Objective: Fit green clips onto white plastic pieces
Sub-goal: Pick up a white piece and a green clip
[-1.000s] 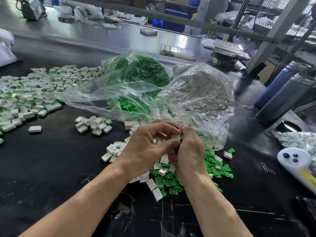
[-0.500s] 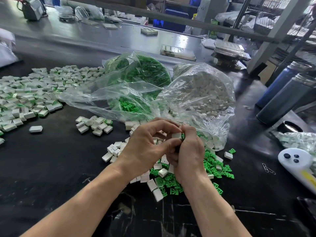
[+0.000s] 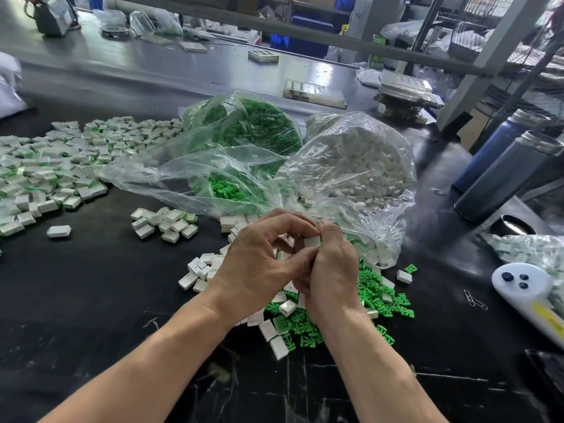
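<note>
Head view, left to right. At nine to ten o'clock on the black table (image 3: pixel 76 300) lies the large heap of assembled pieces (image 3: pixel 45 169), white bodies with green showing at their edges; a smaller group of finished pieces (image 3: pixel 166 222) sits nearer centre. At twelve o'clock two clear bags stand touching: the bag of green clips (image 3: pixel 244 138) to the left, the bag of white pieces (image 3: pixel 354 166) to the right.

At centre the left hand (image 3: pixel 259 267) curls index finger and thumb toward the white piece (image 3: pixel 312 241), which the right hand (image 3: pixel 331 270) pinches at its fingertips; both hands are closed upon this one piece. Whether a clip is already seated cannot be told, as the fingers hide it.

Beneath the hands, at five to six o'clock, lie the loose green clips (image 3: pixel 375 297) mixed with loose white pieces (image 3: pixel 198 270). At three o'clock stand two dark bottles (image 3: pixel 506 175); at four o'clock, a white controller (image 3: pixel 525 288).

Technique, as judged: hold the piece steady with one hand, align the clip squarely with its slot, and press straight home with the other thumb; an angled push would likely jam or bend the clip.
</note>
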Available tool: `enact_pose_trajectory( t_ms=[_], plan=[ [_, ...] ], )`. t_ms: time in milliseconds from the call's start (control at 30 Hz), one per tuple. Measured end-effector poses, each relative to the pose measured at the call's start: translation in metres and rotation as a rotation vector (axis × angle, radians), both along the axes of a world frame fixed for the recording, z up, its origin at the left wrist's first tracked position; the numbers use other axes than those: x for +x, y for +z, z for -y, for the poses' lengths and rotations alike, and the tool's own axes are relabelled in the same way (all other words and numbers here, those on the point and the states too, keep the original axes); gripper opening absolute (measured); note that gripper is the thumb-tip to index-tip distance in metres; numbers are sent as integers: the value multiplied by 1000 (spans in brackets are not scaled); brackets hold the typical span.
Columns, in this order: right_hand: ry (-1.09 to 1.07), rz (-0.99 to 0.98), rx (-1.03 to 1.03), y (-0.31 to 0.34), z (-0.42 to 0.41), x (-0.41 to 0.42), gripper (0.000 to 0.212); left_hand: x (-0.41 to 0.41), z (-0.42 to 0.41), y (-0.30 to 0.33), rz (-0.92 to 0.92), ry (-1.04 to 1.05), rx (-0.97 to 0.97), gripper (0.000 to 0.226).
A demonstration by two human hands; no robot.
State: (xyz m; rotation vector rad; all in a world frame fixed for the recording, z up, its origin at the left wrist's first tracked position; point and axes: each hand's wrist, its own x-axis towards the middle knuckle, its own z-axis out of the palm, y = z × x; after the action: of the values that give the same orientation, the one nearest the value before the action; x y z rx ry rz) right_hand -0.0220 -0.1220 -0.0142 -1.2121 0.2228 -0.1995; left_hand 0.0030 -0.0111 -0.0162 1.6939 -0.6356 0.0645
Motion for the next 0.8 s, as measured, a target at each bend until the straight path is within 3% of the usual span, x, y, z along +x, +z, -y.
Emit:
enact_pose_trajectory(
  t_ms=[400,533,800],
  plan=[
    [-9,-10,-11,3,5,-3,59,5,-2,-5,59,47,31,18],
    [-26,38,-218,3,15,-5,62,11,-9,-9,83,127,71,20],
    [-7,87,-442,-1,23,-3,21,16,-16,-13,171,252,168,18]
  ],
)
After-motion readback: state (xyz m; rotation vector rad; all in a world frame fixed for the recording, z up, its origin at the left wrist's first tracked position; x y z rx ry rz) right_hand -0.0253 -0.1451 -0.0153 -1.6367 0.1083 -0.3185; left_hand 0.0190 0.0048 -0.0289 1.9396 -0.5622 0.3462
